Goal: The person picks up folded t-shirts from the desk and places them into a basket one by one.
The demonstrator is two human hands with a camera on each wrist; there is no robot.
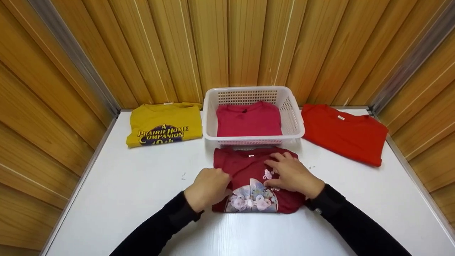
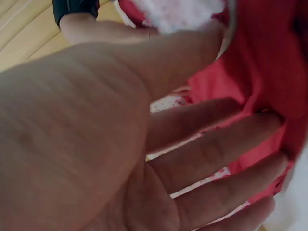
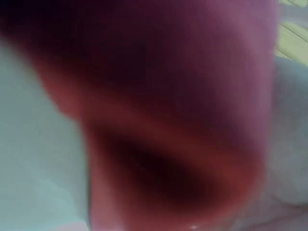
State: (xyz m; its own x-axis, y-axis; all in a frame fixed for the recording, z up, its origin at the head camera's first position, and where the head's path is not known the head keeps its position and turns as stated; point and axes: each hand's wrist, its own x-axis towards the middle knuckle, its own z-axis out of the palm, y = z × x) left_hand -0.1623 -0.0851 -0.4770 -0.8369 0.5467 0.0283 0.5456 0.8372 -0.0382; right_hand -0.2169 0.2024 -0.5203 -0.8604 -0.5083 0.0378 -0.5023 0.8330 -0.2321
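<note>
A dark red T-shirt (image 1: 238,160), folded into a rough rectangle, lies in front of the basket. Its printed front, with pink and pale figures, faces up. On the shirt's left part is my left hand (image 1: 209,186), back up. The left wrist view shows that hand's fingers (image 2: 216,149) nearly straight against the red cloth (image 2: 274,57). My right hand (image 1: 293,174) rests on the shirt's right part with fingers spread. Blurred red cloth (image 3: 183,110) fills most of the right wrist view and hides the right fingers there.
Behind the shirt stands a white plastic basket (image 1: 298,122) holding a folded pink shirt (image 1: 249,121). A folded yellow shirt (image 1: 167,117) lies left of it, a folded red shirt (image 1: 348,137) right of it. Wood-patterned walls (image 1: 245,42) enclose the white table (image 1: 135,185).
</note>
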